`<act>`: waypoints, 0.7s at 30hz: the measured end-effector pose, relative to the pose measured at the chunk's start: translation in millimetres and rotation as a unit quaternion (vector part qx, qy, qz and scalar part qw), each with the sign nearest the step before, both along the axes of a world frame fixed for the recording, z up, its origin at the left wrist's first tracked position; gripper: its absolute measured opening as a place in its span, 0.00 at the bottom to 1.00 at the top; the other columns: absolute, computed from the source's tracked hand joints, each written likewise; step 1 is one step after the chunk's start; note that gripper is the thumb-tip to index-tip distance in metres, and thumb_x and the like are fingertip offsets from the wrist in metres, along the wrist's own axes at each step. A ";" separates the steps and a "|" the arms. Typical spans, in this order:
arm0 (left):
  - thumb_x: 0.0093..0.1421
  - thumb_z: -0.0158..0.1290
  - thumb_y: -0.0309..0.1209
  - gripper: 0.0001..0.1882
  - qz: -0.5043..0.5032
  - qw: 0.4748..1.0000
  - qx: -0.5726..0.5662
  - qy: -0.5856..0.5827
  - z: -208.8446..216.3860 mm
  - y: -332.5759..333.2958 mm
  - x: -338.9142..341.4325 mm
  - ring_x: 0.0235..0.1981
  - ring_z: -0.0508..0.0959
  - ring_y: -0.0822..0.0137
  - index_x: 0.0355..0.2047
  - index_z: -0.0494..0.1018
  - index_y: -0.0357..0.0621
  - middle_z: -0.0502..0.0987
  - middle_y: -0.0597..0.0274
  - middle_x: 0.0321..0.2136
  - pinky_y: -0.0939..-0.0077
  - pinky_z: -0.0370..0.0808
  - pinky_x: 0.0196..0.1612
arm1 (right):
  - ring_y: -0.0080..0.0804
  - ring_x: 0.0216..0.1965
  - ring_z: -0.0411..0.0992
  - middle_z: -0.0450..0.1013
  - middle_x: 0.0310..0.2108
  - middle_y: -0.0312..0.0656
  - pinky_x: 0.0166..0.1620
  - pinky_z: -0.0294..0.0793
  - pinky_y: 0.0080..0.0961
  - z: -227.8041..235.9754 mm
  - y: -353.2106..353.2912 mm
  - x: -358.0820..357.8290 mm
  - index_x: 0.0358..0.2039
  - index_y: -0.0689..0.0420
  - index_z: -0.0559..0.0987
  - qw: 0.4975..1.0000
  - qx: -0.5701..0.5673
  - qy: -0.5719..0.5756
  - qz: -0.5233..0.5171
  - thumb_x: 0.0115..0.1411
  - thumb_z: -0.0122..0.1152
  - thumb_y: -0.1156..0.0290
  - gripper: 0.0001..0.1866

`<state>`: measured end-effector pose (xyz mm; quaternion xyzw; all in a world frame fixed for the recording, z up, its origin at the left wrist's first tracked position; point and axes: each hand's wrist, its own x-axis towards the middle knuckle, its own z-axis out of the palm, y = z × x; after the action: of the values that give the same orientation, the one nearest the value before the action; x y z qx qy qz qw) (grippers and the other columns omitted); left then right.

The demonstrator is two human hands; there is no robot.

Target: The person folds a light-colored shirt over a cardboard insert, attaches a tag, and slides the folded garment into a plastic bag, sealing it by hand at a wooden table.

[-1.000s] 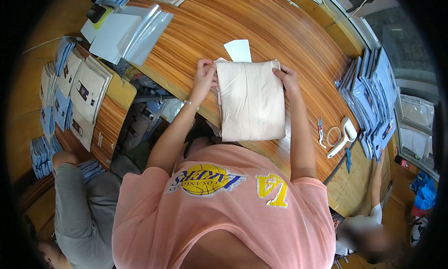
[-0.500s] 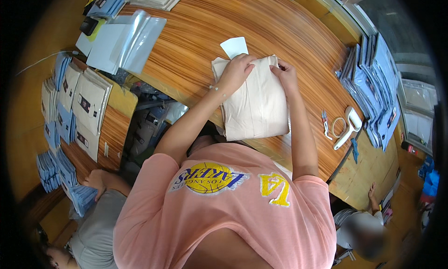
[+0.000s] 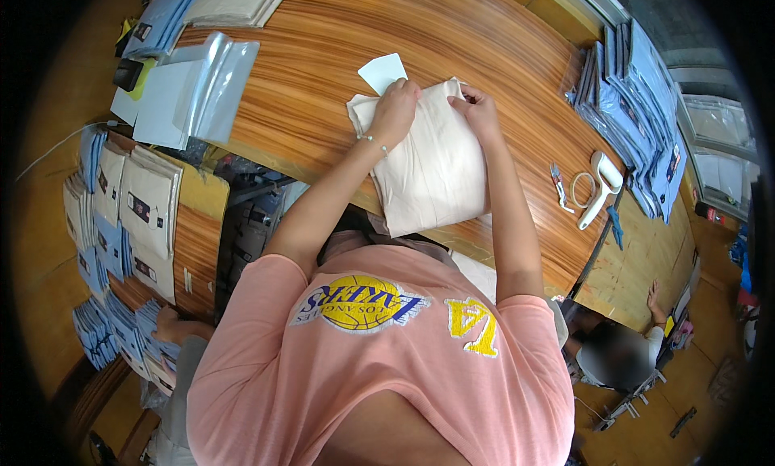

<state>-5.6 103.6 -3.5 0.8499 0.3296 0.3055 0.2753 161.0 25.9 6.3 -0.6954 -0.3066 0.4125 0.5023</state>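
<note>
A folded beige garment (image 3: 432,171) lies on the wooden table in front of me, its near end hanging close to the table edge. My left hand (image 3: 395,113) is closed at its far edge, fingers curled and pinching the cloth there. At the far right corner, my right hand (image 3: 478,113) grips the fabric between thumb and fingers. A white card (image 3: 383,72) juts out from beyond the garment's far edge, beside the left fingertips. Whether the left fingers also touch that card is hidden.
On the right lie a white lint roller (image 3: 602,187), small snips (image 3: 559,185) and bagged blue garments (image 3: 628,115). Clear plastic bags (image 3: 219,90) lie at left. More packed garments (image 3: 149,207) fill a side table, where a co-worker's hand (image 3: 168,327) rests. Another person (image 3: 617,357) sits lower right.
My view has shifted slightly, so the table's contents appear moved. My left hand has curled its fingers more tightly at the far edge. The right hand keeps its grip on the corner.
</note>
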 end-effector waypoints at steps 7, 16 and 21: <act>0.64 0.41 0.31 0.08 0.110 0.899 -0.351 -0.239 5.2 5.8 -22.4 0.25 0.69 0.76 0.31 0.67 0.42 0.68 0.67 0.25 0.80 0.68 0.30 | 0.18 0.22 0.67 0.74 0.23 0.36 0.27 0.66 0.17 1.8 1.5 -1.3 0.39 0.64 0.78 0.999 0.011 -0.014 0.040 0.48 0.64 0.75 0.15; 0.55 0.54 0.35 0.14 0.341 0.853 -0.341 -0.199 36.3 -51.1 -124.9 0.41 0.68 0.71 0.39 0.67 0.42 0.71 0.62 0.37 0.75 0.63 0.45 | 0.38 0.29 0.72 0.75 0.30 0.49 0.35 0.70 0.31 12.1 4.0 2.8 0.38 0.64 0.74 0.927 0.028 -0.375 -0.002 0.44 0.67 0.70 0.20; 0.56 0.55 0.37 0.21 0.165 0.729 -0.625 -0.227 38.5 -25.8 -92.7 0.45 0.70 0.68 0.45 0.67 0.37 0.72 0.58 0.42 0.70 0.62 0.51 | 0.46 0.31 0.73 0.75 0.32 0.51 0.37 0.70 0.36 23.6 11.0 4.9 0.39 0.65 0.72 0.956 -0.131 -0.263 -0.023 0.42 0.69 0.69 0.24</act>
<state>-98.3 77.8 35.0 0.3237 0.5091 0.2550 0.7557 165.9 36.9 29.9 -0.8459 -0.3548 0.2401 0.3178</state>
